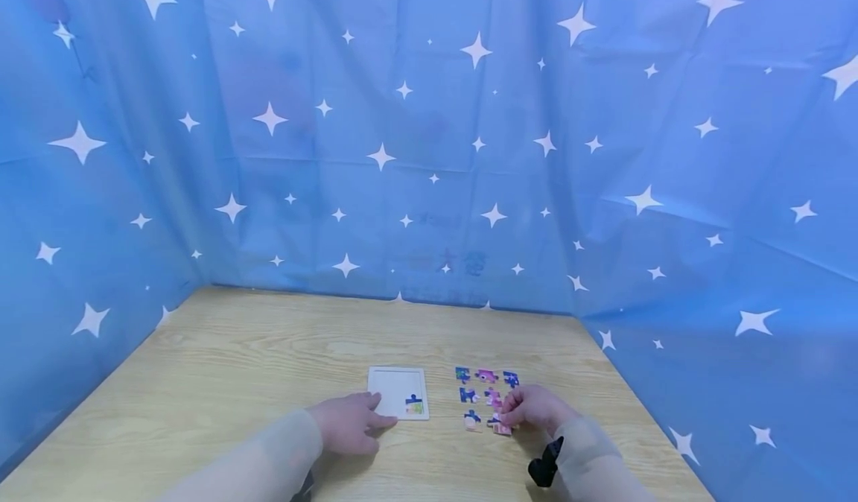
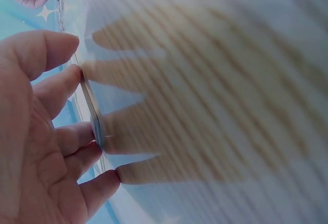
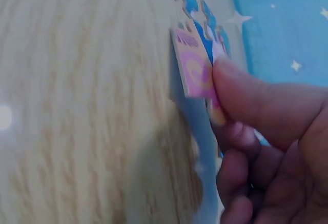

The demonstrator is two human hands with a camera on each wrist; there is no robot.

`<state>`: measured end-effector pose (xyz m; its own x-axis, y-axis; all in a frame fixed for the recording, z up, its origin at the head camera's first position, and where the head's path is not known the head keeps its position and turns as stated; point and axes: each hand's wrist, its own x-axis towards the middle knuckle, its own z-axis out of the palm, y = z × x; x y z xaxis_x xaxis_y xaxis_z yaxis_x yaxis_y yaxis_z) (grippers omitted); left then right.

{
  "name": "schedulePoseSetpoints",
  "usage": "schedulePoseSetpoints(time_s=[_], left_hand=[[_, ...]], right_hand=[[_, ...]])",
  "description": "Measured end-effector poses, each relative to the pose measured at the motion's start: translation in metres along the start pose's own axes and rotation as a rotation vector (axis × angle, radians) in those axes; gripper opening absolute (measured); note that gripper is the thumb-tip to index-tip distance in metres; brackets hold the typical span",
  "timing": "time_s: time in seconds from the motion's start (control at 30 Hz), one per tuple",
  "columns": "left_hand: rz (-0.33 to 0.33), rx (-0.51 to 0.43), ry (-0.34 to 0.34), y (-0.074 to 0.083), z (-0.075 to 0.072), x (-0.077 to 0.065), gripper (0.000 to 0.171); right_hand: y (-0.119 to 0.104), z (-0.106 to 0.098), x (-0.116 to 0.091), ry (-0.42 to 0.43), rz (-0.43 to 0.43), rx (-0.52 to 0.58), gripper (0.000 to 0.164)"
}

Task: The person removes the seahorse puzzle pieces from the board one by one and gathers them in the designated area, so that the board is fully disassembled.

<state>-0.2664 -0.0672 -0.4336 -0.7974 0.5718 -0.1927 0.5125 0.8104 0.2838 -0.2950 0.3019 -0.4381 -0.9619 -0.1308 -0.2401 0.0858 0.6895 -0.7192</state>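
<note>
My left hand [image 1: 350,420] rests at the near left corner of a white puzzle tray [image 1: 389,372], fingers extended and touching its edge. In the left wrist view the fingertips [image 2: 72,75] lie along the rim. One blue and yellow-green jigsaw piece [image 1: 414,405] sits in the tray's near right corner. To the right, my right hand [image 1: 536,407] pinches a pink and blue jigsaw piece [image 3: 193,67] between thumb and finger. This piece is tilted, with its shadow on the table below it in the right wrist view.
Several loose jigsaw pieces [image 1: 487,376] lie in rough rows between the tray and my right hand. The wooden table [image 1: 268,353] is bordered by a blue star-patterned curtain [image 1: 429,211] at the back and sides. A black object [image 1: 546,463] is at my right wrist.
</note>
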Motion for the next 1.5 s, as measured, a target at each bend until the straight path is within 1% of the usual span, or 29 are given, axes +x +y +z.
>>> schedulePoseSetpoints(time_s=[0.17,0.33,0.47,0.57,0.7,0.8,0.83,0.93,1.07,1.13,1.3,1.4,1.5], left_hand=[[-0.001,0.0,0.003,0.0,0.001,0.001,0.051],[-0.002,0.001,0.003,0.0,0.0,0.001,0.051],[-0.001,0.0,0.0,0.0,0.0,0.0,0.051],[0.004,-0.001,0.0,0.0,-0.001,0.0,0.051],[0.008,-0.001,0.002,0.001,-0.002,0.001,0.051],[0.007,0.003,0.004,0.001,-0.002,0.002,0.051],[0.006,0.002,0.004,0.001,-0.002,0.002,0.051],[0.008,0.004,0.0,0.001,-0.001,0.002,0.051],[0.006,0.002,-0.003,0.0,0.002,0.003,0.05],[0.007,0.002,0.002,0.0,0.002,0.003,0.051],[0.016,0.012,0.006,0.0,0.002,0.006,0.051],[0.016,0.019,0.004,0.0,0.002,0.006,0.051],[0.014,0.021,0.002,0.0,0.002,0.005,0.05]], right_hand=[[0.001,0.005,0.0,0.019,-0.013,-0.048,0.014],[0.0,0.007,0.004,0.037,0.012,-0.089,0.014],[-0.001,0.008,0.006,0.044,0.006,-0.134,0.014],[-0.003,0.007,0.006,0.043,0.01,-0.147,0.014],[-0.01,0.007,0.004,0.052,-0.012,-0.111,0.013],[-0.019,0.01,0.006,0.041,-0.058,-0.044,0.012],[-0.023,0.012,0.007,0.03,-0.073,-0.022,0.012],[-0.037,0.026,0.011,0.001,-0.066,0.067,0.014],[-0.054,0.051,0.021,-0.011,-0.079,0.077,0.016],[-0.061,0.062,0.026,-0.013,-0.128,0.044,0.016],[-0.079,0.082,0.034,-0.02,-0.171,0.022,0.023],[-0.087,0.09,0.038,-0.033,-0.189,-0.016,0.027],[-0.091,0.095,0.042,-0.043,-0.2,-0.058,0.026]])
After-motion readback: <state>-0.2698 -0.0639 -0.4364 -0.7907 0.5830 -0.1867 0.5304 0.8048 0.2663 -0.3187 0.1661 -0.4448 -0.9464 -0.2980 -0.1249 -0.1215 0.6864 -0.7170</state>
